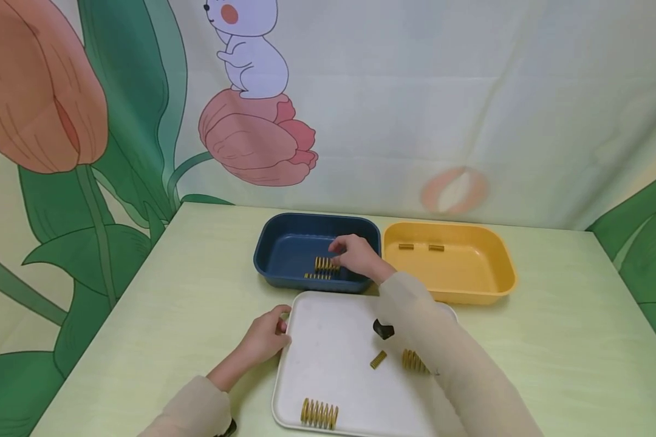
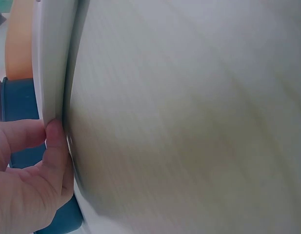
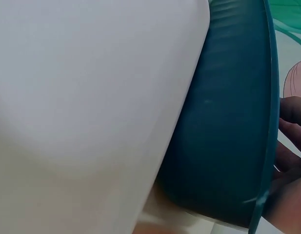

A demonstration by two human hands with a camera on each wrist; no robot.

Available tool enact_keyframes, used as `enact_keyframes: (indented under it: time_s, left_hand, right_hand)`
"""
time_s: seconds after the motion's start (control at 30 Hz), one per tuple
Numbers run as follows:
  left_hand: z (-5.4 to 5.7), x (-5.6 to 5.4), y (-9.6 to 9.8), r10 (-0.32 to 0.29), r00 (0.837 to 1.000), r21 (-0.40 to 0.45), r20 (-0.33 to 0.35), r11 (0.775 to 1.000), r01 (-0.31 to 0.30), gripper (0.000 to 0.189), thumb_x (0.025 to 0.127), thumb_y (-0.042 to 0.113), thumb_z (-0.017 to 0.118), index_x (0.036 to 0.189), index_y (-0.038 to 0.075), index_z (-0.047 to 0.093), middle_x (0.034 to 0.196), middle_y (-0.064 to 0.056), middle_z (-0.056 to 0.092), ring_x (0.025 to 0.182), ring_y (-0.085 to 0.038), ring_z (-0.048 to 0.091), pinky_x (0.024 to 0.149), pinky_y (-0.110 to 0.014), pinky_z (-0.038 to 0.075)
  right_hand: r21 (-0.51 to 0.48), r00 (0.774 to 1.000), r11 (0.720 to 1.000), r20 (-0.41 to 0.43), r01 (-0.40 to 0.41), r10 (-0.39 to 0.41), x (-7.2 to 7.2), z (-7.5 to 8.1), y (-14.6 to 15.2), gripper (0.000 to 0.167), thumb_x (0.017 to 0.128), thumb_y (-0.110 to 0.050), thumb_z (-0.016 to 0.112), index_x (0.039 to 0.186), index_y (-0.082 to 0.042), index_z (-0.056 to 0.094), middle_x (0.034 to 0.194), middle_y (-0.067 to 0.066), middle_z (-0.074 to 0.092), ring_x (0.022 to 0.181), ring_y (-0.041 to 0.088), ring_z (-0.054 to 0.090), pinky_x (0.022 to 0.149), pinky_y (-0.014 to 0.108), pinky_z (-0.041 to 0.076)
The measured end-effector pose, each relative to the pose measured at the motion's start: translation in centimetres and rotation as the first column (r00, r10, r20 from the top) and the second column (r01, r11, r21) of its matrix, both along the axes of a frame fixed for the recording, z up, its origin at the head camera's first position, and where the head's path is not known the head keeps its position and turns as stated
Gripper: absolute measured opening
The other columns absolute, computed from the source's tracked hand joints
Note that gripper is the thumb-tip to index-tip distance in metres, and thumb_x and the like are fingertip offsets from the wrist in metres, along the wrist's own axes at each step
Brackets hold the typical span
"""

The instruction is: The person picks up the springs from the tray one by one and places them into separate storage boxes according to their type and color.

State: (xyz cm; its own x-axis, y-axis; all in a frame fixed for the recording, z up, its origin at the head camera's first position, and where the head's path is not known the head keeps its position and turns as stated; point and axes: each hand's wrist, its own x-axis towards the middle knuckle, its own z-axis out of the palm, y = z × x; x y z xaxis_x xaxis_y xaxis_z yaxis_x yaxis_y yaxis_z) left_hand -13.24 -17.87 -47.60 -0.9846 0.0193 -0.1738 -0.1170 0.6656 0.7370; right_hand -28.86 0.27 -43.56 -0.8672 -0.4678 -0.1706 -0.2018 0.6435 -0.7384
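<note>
My left hand point(image 1: 266, 334) pinches the left rim of a white tray point(image 1: 333, 340), thumb and fingers meeting at the edge in the left wrist view. My right hand point(image 1: 356, 255) reaches into the navy blue bin point(image 1: 290, 243), fingers spread. Its fingertips are right at the end of a large gold coil spring point(image 1: 324, 264), the index fingertip a little above the coils. A second row of gold coils point(image 1: 314, 277) shows along the bin's front wall, mostly hidden. In the right wrist view the bin wall point(image 3: 228, 112) hides the fingertips.
On the tray lie a large spring point(image 1: 319, 414), a small spring point(image 1: 379, 359) and another large spring point(image 1: 413, 360) partly behind the right sleeve. A yellow bin point(image 1: 454, 267) with two small springs stands right beside the blue one. A patterned curtain point(image 1: 393, 121) hangs behind the table.
</note>
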Motion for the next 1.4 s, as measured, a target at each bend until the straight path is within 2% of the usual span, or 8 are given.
enact_keyframes:
  time_s: [0.33, 0.67, 0.97, 1.4]
  left_hand:
    - [-0.1, -0.1, 0.2, 0.005, 1.0, -0.001, -0.003, 1.0, -0.005, 0.049, 0.069, -0.007, 0.055, 0.117, 0.0, 0.047, 0.076, -0.007, 0.048, 0.06, -0.013, 0.045, 0.048, -0.023, 0.043]
    - [-0.1, 0.0, 0.3, 0.003, 1.0, -0.012, -0.011, 1.0, -0.003, 0.048, 0.069, -0.007, 0.055, 0.116, 0.0, 0.047, 0.076, -0.006, 0.048, 0.06, -0.013, 0.045, 0.048, -0.022, 0.042]
    - [0.0, -0.1, 0.3, 0.001, 1.0, -0.017, -0.012, 1.0, -0.001, 0.048, 0.07, -0.006, 0.055, 0.116, -0.001, 0.047, 0.075, -0.006, 0.048, 0.059, -0.013, 0.044, 0.047, -0.022, 0.042]
    - [0.4, 0.1, 0.5, -0.006, 1.0, -0.025, -0.009, 1.0, 0.006, 0.048, 0.07, -0.007, 0.055, 0.117, -0.001, 0.047, 0.075, -0.006, 0.048, 0.059, -0.013, 0.044, 0.048, -0.022, 0.042]
  right_hand:
    - [0.015, 0.997, 0.999, -0.055, -0.047, 0.048, 0.4, 0.4, 1.0, 0.023, 0.082, -0.012, 0.058, 0.105, -0.008, 0.06, 0.104, 0.005, 0.059, 0.091, 0.019, 0.053, 0.079, 0.031, 0.047]
    - [-0.004, 0.995, 0.997, -0.057, -0.079, 0.079, 1.3, 1.2, 1.8, 0.021, 0.082, -0.012, 0.059, 0.103, -0.007, 0.062, 0.097, 0.005, 0.061, 0.08, 0.016, 0.053, 0.07, 0.025, 0.048]
    - [-0.026, 0.994, 0.994, -0.038, -0.108, 0.107, 2.3, 2.2, 2.6, 0.024, 0.081, -0.01, 0.06, 0.104, -0.005, 0.061, 0.095, 0.005, 0.06, 0.08, 0.018, 0.051, 0.07, 0.023, 0.048]
    - [-0.055, 0.989, 0.988, -0.037, -0.147, 0.145, 3.1, 2.4, 3.3, 0.024, 0.081, -0.009, 0.059, 0.105, -0.004, 0.06, 0.1, 0.009, 0.061, 0.083, 0.016, 0.053, 0.074, 0.025, 0.048]
